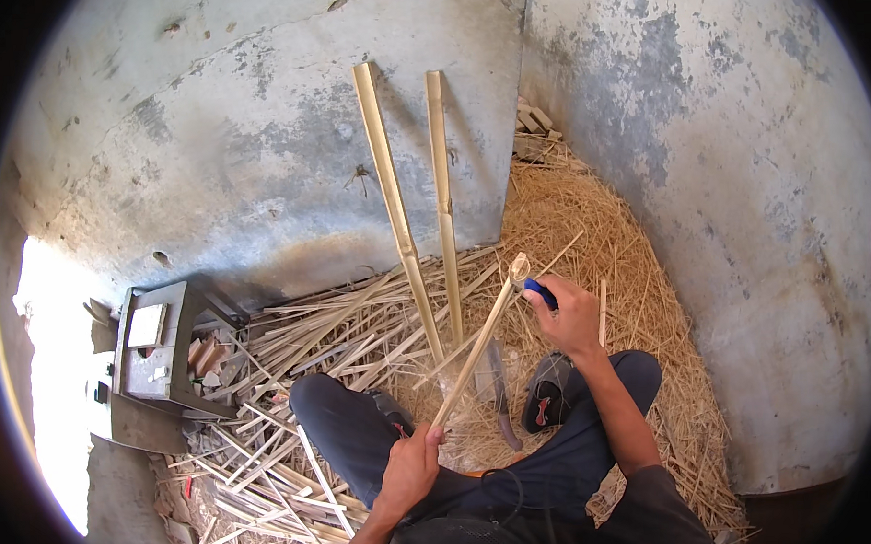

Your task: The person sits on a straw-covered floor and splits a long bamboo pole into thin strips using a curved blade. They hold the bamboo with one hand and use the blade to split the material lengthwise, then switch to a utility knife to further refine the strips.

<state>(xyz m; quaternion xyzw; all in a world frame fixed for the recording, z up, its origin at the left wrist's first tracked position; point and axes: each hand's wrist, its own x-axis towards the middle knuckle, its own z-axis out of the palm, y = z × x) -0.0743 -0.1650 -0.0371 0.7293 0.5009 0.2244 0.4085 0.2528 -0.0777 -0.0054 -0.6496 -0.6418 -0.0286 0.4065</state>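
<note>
A long pale bamboo strip (478,347) slants up and away in front of me. My left hand (412,469) is closed round its near end, just above my lap. My right hand (569,315) is closed on a blue-handled tool (541,293) beside the strip's far end. The tool's working part is hidden or too small to make out. Thin curled shavings (519,267) show at that far end. Between my feet lies a long dark curved tool (502,404), partly behind the strip.
Two split bamboo lengths (390,178) lean on the worn grey wall (259,163). Loose bamboo strips (294,344) cover the floor to my left, and fine shavings (587,209) heap up to the right. A small dark wooden stand (176,343) is at the left by a bright opening.
</note>
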